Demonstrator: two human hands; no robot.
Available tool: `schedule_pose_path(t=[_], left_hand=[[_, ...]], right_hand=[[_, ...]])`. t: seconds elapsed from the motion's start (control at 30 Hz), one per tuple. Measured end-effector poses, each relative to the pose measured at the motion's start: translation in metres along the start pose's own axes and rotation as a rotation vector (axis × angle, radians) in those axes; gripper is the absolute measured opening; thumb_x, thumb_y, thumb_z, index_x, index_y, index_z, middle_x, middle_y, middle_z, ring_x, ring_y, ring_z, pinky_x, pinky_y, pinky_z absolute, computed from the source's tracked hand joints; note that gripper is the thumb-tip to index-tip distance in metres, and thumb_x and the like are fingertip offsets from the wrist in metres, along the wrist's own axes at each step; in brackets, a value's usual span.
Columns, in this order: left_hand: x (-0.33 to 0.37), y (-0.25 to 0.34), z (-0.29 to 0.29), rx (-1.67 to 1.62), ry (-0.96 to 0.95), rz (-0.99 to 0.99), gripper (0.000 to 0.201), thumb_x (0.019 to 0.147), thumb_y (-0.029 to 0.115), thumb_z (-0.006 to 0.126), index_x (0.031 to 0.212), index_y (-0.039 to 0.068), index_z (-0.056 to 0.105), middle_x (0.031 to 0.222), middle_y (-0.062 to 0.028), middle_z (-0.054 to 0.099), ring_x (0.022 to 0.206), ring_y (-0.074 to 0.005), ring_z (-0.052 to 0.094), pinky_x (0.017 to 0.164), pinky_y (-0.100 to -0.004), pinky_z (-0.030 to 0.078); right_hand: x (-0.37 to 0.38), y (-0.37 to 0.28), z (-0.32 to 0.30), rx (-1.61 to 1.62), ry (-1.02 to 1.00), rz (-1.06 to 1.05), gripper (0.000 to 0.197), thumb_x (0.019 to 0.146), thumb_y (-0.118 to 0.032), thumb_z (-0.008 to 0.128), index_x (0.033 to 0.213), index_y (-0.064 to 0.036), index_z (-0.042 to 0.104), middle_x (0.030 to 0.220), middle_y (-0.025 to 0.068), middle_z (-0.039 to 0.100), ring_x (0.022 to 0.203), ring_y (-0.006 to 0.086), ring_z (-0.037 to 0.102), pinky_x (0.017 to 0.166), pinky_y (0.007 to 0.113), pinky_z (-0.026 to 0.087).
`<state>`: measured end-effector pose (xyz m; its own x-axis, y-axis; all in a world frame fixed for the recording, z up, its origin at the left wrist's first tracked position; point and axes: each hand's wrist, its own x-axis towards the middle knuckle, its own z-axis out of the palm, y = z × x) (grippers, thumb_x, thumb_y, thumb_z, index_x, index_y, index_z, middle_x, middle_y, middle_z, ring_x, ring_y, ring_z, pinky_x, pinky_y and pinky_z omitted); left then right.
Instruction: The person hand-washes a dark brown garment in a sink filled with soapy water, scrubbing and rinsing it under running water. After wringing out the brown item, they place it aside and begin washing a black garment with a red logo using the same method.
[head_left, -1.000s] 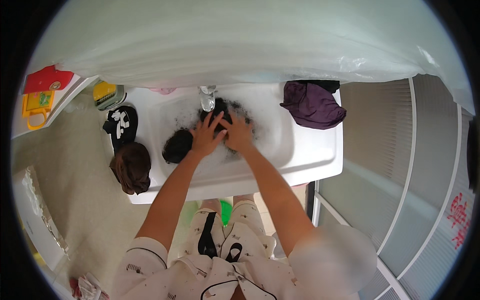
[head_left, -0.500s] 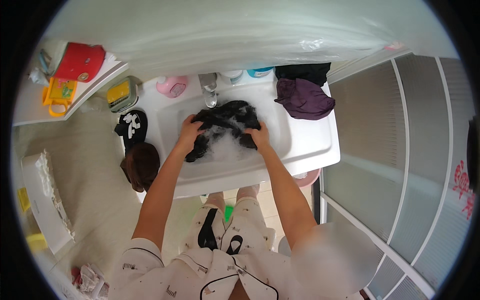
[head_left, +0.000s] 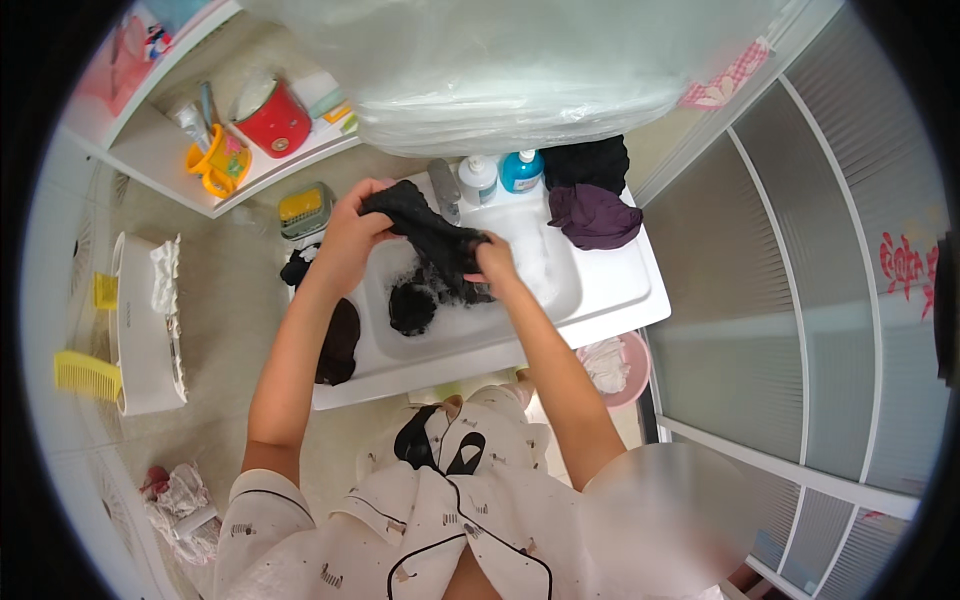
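Observation:
A wet black cloth garment is stretched between my two hands, over the soapy water in the white sink. My left hand grips its upper left end, lifted near the faucet. Farther right and lower, my right hand pinches the other end. The rest of the dark fabric hangs down into the suds in a bunched lump. How much of it lies under the foam is hidden.
On the sink's right ledge lie a purple cloth and a black cloth. A white pump bottle and a blue bottle stand behind. Brown cloth and a soap box sit left. A pink basin is below.
My left hand has risen toward the faucet, lifting one end of the black garment from the suds. My right hand has shifted slightly left. The view has also shifted.

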<state>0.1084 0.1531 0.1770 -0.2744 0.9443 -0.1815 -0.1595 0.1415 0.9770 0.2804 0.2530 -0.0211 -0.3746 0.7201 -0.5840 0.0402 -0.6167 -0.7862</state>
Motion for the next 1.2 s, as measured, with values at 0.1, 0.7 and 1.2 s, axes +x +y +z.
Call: schedule_pose_path(t=[0.1, 0.7, 1.2], left_hand=[[-0.011, 0.01, -0.026, -0.043, 0.008, 0.001, 0.029, 0.073, -0.006, 0.054, 0.099, 0.008, 0.055, 0.094, -0.0026, 0.059, 0.088, -0.0146, 0.059, 0.084, -0.0332, 0.05], [-0.024, -0.101, -0.018, -0.218, 0.25, -0.329, 0.029, 0.071, 0.017, 0.069, 0.097, 0.012, 0.055, 0.091, 0.0002, 0.055, 0.086, -0.0134, 0.052, 0.072, -0.0349, 0.041], [-0.047, -0.055, 0.013, -0.318, 0.077, -0.202, 0.018, 0.075, 0.008, 0.058, 0.092, 0.013, 0.055, 0.083, 0.0046, 0.054, 0.073, -0.0067, 0.053, 0.063, -0.0218, 0.043]], right_hand=[[-0.027, -0.055, -0.021, -0.054, -0.041, -0.022, 0.027, 0.09, -0.019, 0.055, 0.115, -0.0088, 0.06, 0.095, 0.0067, 0.064, 0.083, 0.0191, 0.064, 0.062, 0.036, 0.059], [-0.042, -0.058, -0.083, -1.023, -0.254, 0.122, 0.021, 0.08, -0.026, 0.072, 0.079, -0.0046, 0.073, 0.067, 0.0022, 0.062, 0.053, 0.0094, 0.05, 0.043, 0.026, 0.035], [-0.033, 0.017, 0.002, -1.158, 0.243, -0.315, 0.023, 0.078, -0.03, 0.074, 0.09, -0.0098, 0.076, 0.078, 0.0165, 0.07, 0.075, 0.0309, 0.069, 0.072, 0.04, 0.054]])
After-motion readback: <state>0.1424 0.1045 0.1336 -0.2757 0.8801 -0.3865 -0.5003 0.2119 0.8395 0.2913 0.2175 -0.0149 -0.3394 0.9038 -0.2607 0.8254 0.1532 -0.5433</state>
